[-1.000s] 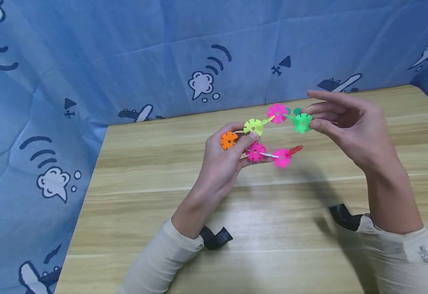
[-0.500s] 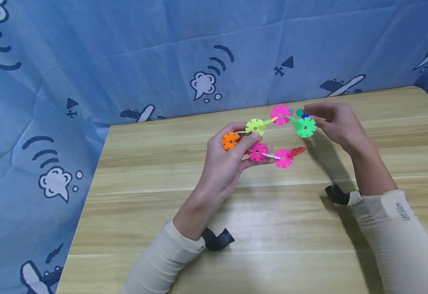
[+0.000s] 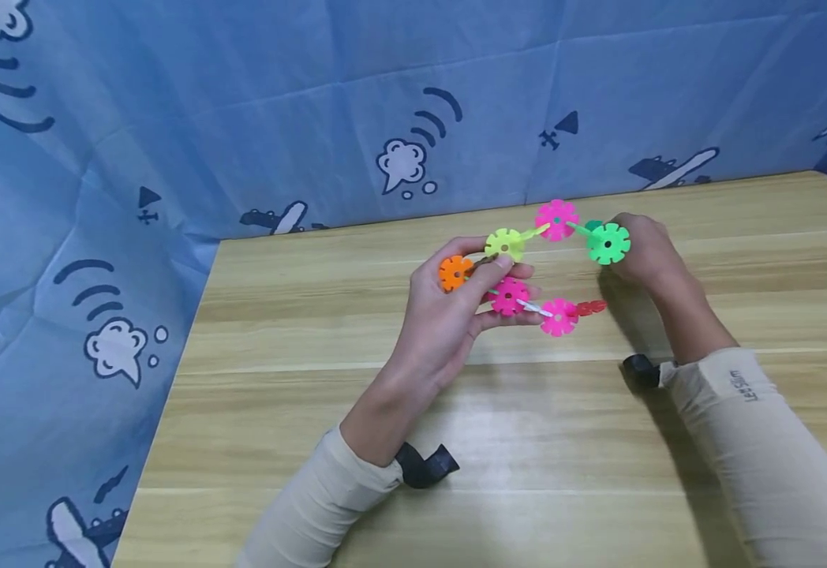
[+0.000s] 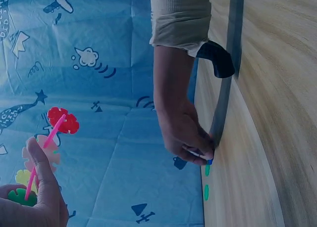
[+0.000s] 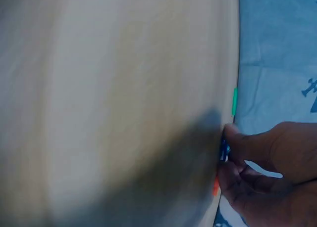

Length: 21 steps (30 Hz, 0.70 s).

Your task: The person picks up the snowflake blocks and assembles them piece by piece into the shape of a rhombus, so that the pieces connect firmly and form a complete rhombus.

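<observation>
My left hand (image 3: pixel 449 308) holds up a chain of interlocking snowflake discs, its thumb pressing on the chain. The chain curves through an orange disc (image 3: pixel 455 273), a yellow disc (image 3: pixel 504 245) and a pink disc (image 3: pixel 557 220) to a bright green disc (image 3: pixel 608 244). Its lower branch has more pink discs and ends in a red disc (image 3: pixel 590 308). Behind the green end, my right hand (image 3: pixel 642 251) reaches down to the table. Both wrist views show it pinching a blue disc (image 5: pixel 224 150) at the tabletop; the head view hides its fingertips.
Flat on the wooden table (image 3: pixel 300 339), near its back edge, lie green discs (image 4: pixel 206 192) beside the blue one. An orange-red piece (image 5: pixel 216 186) shows by my right fingers. A blue patterned cloth (image 3: pixel 314 118) hangs behind the table.
My right hand has left the chain's bright green disc and moved behind it, down to the table, to the blue disc. The left hand still holds the chain in nearly the same place.
</observation>
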Tool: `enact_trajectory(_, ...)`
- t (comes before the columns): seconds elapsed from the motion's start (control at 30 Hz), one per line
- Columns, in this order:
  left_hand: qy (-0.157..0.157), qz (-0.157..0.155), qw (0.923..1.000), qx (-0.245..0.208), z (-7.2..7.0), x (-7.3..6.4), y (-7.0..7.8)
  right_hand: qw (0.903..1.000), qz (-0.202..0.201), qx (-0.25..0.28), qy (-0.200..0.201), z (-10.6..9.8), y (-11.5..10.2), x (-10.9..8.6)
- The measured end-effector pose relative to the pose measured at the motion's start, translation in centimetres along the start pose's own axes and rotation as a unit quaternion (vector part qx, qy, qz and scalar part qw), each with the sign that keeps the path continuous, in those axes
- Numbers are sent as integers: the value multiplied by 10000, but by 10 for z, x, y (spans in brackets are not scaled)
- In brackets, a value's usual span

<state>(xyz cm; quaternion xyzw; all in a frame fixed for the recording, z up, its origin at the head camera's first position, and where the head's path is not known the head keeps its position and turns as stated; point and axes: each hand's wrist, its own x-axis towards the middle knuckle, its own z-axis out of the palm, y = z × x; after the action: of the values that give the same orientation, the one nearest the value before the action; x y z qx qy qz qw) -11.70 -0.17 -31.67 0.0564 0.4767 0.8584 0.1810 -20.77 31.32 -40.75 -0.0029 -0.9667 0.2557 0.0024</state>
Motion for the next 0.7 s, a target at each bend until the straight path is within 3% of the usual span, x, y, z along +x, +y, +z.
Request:
enact_trajectory(0.17,-35,23,10000,7,1,0,1,9995,180,-166,-211,-1,5,-3)
enact_trajectory(0.33,-19,50,10000,1,1,-1,2,9947,449,-136,-920,-9,8,-9)
enact_trajectory(0.43,28,69,10000,-42,1,-1,2,9916,610,68,-1138,-13,6,-14)
enact_trajectory(0.6,83,102,9999,-80,0,0,2,9917,464,805,-888,-18,-5,-28)
enact_trajectory(0.7,114,150,9998,-75,-1,0,3,9851,307,1541,-707,-26,-18,-41)
